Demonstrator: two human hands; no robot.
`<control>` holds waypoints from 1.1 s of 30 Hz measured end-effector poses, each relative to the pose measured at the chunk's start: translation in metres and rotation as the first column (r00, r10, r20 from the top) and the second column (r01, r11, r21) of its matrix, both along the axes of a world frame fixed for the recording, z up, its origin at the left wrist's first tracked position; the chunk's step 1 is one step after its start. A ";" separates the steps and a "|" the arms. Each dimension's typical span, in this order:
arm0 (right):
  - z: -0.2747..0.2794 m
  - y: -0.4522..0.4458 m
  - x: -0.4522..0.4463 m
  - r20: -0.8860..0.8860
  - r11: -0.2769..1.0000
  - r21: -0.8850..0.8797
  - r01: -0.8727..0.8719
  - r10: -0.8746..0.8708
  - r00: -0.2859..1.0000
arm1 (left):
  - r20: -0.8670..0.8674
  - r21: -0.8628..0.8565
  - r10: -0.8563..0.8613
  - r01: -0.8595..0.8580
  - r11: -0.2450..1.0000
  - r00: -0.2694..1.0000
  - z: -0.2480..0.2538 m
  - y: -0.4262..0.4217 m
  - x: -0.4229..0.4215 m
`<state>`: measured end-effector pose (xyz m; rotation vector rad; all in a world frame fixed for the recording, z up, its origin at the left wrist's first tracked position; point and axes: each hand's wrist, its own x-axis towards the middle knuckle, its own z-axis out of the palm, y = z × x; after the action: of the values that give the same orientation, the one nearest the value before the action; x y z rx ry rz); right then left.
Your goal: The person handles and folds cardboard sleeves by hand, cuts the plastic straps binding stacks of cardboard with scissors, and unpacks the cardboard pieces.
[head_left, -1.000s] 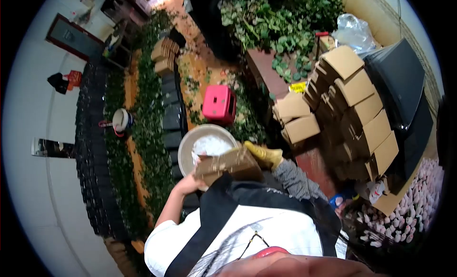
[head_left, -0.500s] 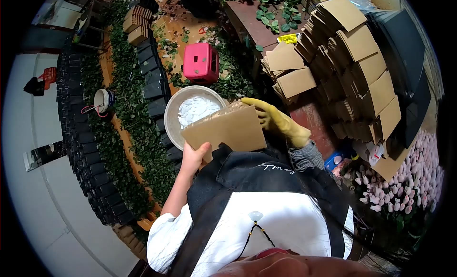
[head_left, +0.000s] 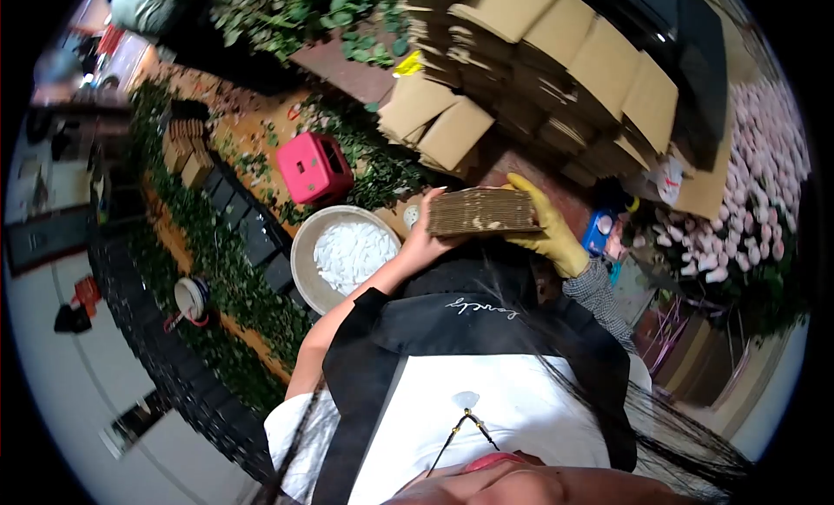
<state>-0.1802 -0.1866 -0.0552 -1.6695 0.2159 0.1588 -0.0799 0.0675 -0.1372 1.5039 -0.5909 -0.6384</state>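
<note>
A stack of brown cardboard pieces (head_left: 482,211) is held level in front of my apron, its layered edges facing up toward the camera. My bare left hand (head_left: 427,231) grips the left end of the stack. At the right end, my right hand (head_left: 549,230) in a yellow rubber glove closes round the stack, its fingers along the far corner. Just left of my left hand is a round pale basin (head_left: 304,266) with many white pieces (head_left: 352,253) in it.
Large piles of folded cardboard (head_left: 599,62) stand at the upper right, with smaller cardboard bundles (head_left: 452,132) beside them. A pink stool (head_left: 314,168) is beyond the basin. Pink flower buds (head_left: 738,175) fill the right side. Leaves and a white bucket (head_left: 191,298) lie left.
The cardboard stack has moved right and turned so its layered edges show. My right hand has closed on its right end. The view has swung toward the right.
</note>
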 end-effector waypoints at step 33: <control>-0.032 -0.011 -0.016 -0.102 0.708 0.705 0.041 0.044 0.994 | -0.125 0.261 0.135 -0.099 0.960 0.983 0.081 -0.003 -0.028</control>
<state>-0.1964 -0.1978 -0.0870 -0.8807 0.2030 0.2973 -0.1082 0.0646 -0.0563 1.7026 -0.3162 -0.7428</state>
